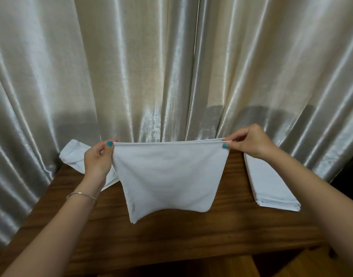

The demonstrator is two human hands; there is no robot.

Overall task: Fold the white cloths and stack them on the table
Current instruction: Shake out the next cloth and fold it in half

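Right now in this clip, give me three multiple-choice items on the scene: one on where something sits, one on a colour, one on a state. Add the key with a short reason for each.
1. Where is the neat stack of folded cloths?
A. On the table's right side
B. On the floor
C. Hanging on the curtain

2. What colour are the fingernails?
A. Red
B. Teal
C. Unpainted

3. How is the cloth in the middle held?
A. Lying flat on the table
B. Crumpled in one hand
C. Held up by its top corners, one in each hand

Key:
1 A, the stack rests on the wooden table, right of the held cloth.
2 B, teal polish shows on the thumbs of the left hand and right hand.
3 C, each hand pinches a top corner and the cloth hangs between them.
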